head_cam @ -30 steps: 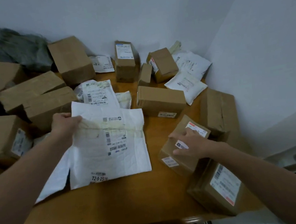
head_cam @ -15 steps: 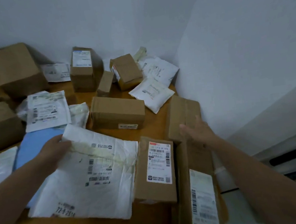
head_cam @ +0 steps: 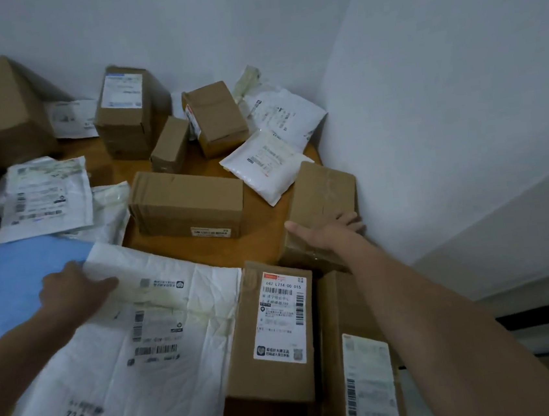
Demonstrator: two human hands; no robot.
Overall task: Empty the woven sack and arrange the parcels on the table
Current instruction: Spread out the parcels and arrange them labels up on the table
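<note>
On the wooden surface (head_cam: pixel 262 219) by white walls (head_cam: pixel 423 90), a white crumpled mailer (head_cam: pixel 167 358) is gripped by the left hand (head_cam: pixel 71 290); a brown cardboard box (head_cam: pixel 322 192) is touched by the flat right hand (head_cam: pixel 330 233).

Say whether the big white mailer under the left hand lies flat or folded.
Spread flat: white mailer lies label-up, left hand holding its top corner.
</note>
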